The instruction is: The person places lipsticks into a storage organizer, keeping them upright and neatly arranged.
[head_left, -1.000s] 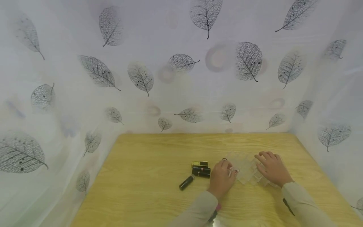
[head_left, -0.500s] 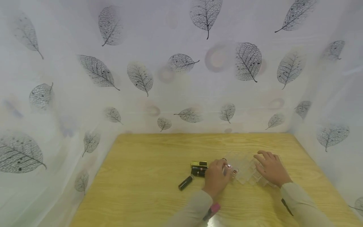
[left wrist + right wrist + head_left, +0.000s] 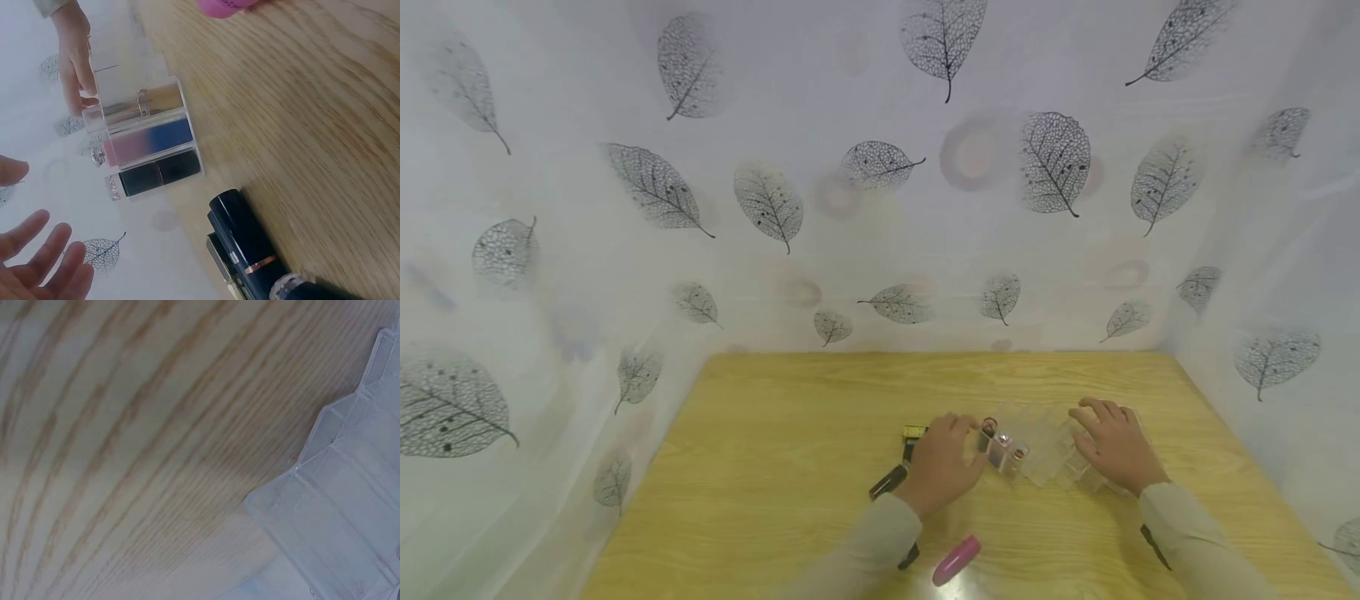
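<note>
The left hand (image 3: 942, 467) was just left of the clear box (image 3: 1037, 446), its fingers spread apart. The right hand (image 3: 1118, 448) rested on the box's right end, thumb away from its loosely bent fingers. Three lipsticks (image 3: 150, 142) — pink-and-blue in the middle — stood in the box's left row. Dark tubes (image 3: 240, 234) lay left of the box, and a pink tube (image 3: 957, 560) lay in front of it.

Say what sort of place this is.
Probably a screened-off tabletop workspace, judging by leaf-print sheeting on three sides, a wood-grain table, and a clear compartmented organizer holding lipstick-like tubes.
</note>
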Action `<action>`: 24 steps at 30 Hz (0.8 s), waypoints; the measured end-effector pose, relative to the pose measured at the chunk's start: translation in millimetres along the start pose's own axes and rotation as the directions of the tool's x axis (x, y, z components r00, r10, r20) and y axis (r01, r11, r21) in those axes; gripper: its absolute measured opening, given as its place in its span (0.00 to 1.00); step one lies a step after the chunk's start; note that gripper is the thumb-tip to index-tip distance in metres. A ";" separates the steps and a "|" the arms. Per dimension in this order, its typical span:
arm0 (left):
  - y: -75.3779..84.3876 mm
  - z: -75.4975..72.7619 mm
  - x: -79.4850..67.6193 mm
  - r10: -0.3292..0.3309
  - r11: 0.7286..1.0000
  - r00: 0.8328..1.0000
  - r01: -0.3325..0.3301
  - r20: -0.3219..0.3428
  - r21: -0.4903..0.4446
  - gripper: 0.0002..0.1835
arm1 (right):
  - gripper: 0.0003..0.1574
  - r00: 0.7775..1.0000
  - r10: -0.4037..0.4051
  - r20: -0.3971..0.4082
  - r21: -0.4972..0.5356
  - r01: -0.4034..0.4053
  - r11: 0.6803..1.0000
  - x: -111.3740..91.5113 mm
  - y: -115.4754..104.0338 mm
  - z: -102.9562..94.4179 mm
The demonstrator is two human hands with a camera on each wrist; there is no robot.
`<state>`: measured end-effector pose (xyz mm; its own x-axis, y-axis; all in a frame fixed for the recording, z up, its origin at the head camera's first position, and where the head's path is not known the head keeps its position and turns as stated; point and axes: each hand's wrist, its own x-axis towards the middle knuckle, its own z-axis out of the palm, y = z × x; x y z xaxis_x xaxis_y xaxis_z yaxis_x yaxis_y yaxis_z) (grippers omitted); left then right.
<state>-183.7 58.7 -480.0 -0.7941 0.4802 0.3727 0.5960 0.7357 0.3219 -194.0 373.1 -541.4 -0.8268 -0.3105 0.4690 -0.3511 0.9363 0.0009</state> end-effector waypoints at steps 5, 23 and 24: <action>-4.1 -6.2 -9.9 0.065 0.997 0.994 -0.069 0.092 0.038 0.21 | 0.20 1.000 0.007 0.010 0.019 -0.007 1.000 1.1 -2.1 -2.0; -18.5 8.5 -46.8 0.353 0.936 0.864 -0.324 0.359 -0.141 0.17 | 0.19 1.000 0.016 0.009 0.025 -0.017 1.000 -0.6 1.8 2.3; -18.8 10.4 -49.3 0.357 0.934 0.859 -0.329 0.367 -0.138 0.17 | 0.19 1.000 0.015 0.007 0.023 -0.015 1.000 -0.5 1.8 2.0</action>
<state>-157.1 26.2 -513.5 -0.5135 0.8502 0.1160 0.8345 0.4632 0.2985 -195.2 374.6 -543.4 -0.8349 -0.2977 0.4629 -0.3489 0.9368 -0.0267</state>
